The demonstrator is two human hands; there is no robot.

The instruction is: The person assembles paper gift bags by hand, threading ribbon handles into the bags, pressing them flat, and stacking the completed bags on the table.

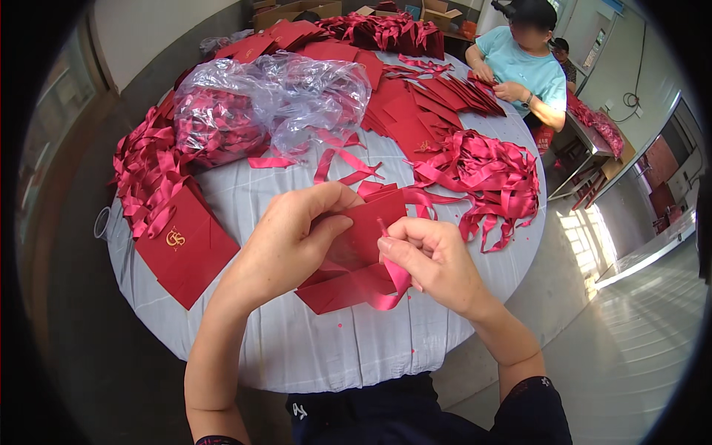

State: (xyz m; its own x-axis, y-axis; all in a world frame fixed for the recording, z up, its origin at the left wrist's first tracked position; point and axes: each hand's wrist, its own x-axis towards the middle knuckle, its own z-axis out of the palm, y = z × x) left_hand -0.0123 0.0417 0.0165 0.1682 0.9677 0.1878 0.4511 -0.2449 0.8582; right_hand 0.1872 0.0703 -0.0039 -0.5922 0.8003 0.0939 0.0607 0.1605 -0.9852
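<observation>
My left hand (304, 233) is closed on the upper edge of a dark red paper gift bag (361, 231), which is tilted above the near part of the table. The bag's lower part is folded outward toward me. Between the thumb and fingers of my right hand (430, 256) is a bright pink-red ribbon (398, 285). The ribbon's tip sticks up over the thumb, and the rest loops down in front of the bag. Whether its other end is fixed to the bag I cannot tell.
A white cloth covers the round table (285, 356). Finished-looking red bags with ribbons (185, 248) are stacked at left. Clear plastic (319, 96) lies behind my hands, loose ribbons (489, 174) at right. Across the table, a person in light blue (530, 70) handles red bags.
</observation>
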